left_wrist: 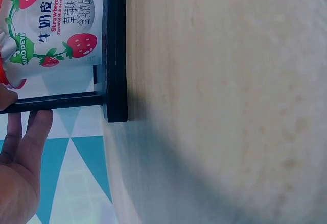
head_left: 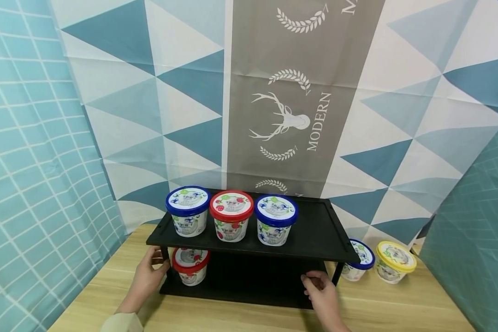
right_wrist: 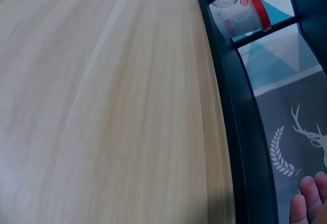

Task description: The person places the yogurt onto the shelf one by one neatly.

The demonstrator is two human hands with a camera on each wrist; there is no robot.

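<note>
A black two-tier shelf [head_left: 311, 226] stands on the wooden table. My left hand [head_left: 146, 275] is at its front left post [left_wrist: 61, 100], thumb on the inner side and fingers on the outer side, gripping it. Right behind that post, a red-lidded strawberry milk tub [head_left: 191, 274] sits on the lower tier. My right hand [head_left: 323, 295] is at the right end of the lower tier, beside the front right post, with loosely bent fingers [right_wrist: 309, 191] and nothing held. On the top tier stand a blue-lidded tub [head_left: 188, 210], a red-lidded tub [head_left: 231, 214] and another blue-lidded tub [head_left: 275, 216] in a row.
To the right of the shelf, a blue-lidded tub [head_left: 358, 260] and a yellow-lidded tub [head_left: 394, 262] stand on the wooden table [head_left: 423, 304]. A patterned cloth [head_left: 191, 115] hangs close behind the shelf, with tiled-pattern cloth [head_left: 33, 184] along the left side.
</note>
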